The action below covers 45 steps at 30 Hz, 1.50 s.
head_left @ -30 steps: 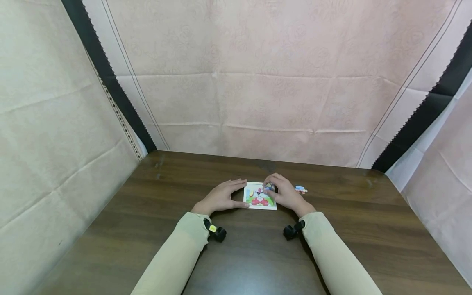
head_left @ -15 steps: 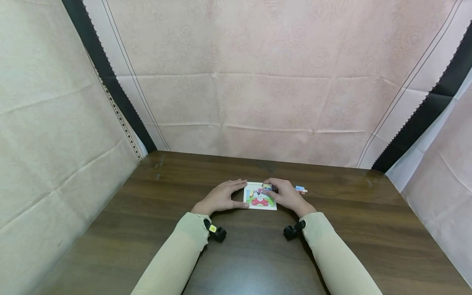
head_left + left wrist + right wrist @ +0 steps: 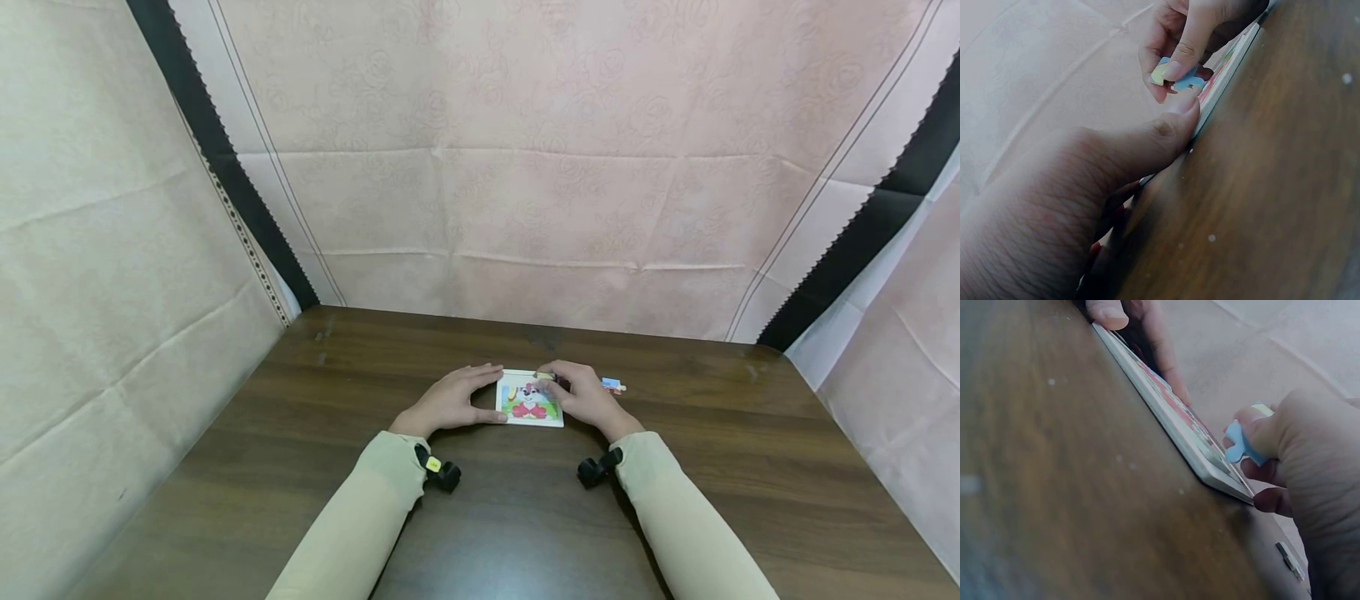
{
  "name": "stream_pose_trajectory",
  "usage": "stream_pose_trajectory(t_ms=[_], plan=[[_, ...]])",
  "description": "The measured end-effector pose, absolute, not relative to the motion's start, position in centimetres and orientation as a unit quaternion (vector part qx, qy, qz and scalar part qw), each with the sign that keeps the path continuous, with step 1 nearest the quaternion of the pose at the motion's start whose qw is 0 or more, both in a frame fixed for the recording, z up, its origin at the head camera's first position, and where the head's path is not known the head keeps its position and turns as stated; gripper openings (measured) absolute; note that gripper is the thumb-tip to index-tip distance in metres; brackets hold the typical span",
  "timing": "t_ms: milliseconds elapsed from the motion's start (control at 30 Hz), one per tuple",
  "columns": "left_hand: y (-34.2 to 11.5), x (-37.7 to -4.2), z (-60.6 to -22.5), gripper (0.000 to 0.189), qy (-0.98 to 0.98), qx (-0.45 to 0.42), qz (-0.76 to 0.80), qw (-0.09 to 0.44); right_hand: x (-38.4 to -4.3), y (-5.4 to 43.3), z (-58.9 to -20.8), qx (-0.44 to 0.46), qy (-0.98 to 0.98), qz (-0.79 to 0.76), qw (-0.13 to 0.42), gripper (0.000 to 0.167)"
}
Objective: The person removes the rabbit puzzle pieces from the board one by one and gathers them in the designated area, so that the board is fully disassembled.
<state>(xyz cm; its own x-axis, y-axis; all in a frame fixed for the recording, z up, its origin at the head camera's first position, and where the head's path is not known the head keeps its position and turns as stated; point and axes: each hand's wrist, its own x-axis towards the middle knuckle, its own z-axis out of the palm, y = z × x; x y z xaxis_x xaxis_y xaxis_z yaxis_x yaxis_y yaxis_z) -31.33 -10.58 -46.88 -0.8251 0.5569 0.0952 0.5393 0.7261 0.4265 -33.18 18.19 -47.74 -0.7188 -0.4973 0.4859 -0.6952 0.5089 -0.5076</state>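
Observation:
A small white-framed jigsaw puzzle board (image 3: pixel 534 423) lies flat on the table, showing a cartoon animal in red on green. My left hand (image 3: pixel 448 402) rests at its left side, fingers extended toward the top corner and thumb touching the bottom corner. Above the board's upper right part, my right hand (image 3: pixel 587 402) pinches a blue and yellow puzzle piece (image 3: pixel 1235 442) between thumb and fingers. That piece (image 3: pixel 1161 72) is tilted in the left wrist view, and fingers cover some of it. The board's upper right corner is hidden by the right hand in the head view.
Another puzzle piece (image 3: pixel 612 386), blue and pinkish, lies on the table right of the right hand. The brown wooden table (image 3: pixel 510 517) meets a pale cloth wall (image 3: pixel 525 208) behind, with cloth on both sides too.
My right hand's fingers have shifted and straightened slightly over the board's upper right, turning the puzzle piece in their pinch. The left hand and the board have stayed put.

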Motion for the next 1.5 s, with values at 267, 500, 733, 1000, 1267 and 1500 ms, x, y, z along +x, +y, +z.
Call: stream_pose_trajectory(t_ms=[267, 500, 733, 1000, 1267, 1500], plan=[[-10.6, -31.4, -46.8, 0.097, 0.929, 0.299, 0.218, 0.019, -33.1, 18.2, -47.5, 0.32, -0.854, 0.385, 0.143, 0.016], [-10.9, -31.3, -46.8, 0.095, 0.93, 0.298, 0.212, 0.017, -32.8, 18.5, -47.4, 0.243, -0.849, 0.444, 0.15, 0.015], [-11.1, -31.4, -47.1, 0.096, 0.931, 0.299, 0.209, 0.012, -33.1, 20.7, -47.5, 0.233, -0.842, 0.455, 0.171, 0.013], [-10.8, -31.4, -47.1, 0.098, 0.93, 0.299, 0.211, 0.011, -33.2, 26.1, -47.4, 0.192, -0.861, 0.43, 0.192, 0.017], [-10.6, -31.4, -47.1, 0.097, 0.93, 0.3, 0.211, 0.012, -32.6, 31.8, -47.3, 0.106, -0.9, 0.404, 0.123, 0.028], [-10.6, -31.3, -46.9, 0.095, 0.93, 0.299, 0.213, 0.014, -32.2, 33.9, -47.2, 0.081, -0.904, 0.411, 0.081, 0.038]])
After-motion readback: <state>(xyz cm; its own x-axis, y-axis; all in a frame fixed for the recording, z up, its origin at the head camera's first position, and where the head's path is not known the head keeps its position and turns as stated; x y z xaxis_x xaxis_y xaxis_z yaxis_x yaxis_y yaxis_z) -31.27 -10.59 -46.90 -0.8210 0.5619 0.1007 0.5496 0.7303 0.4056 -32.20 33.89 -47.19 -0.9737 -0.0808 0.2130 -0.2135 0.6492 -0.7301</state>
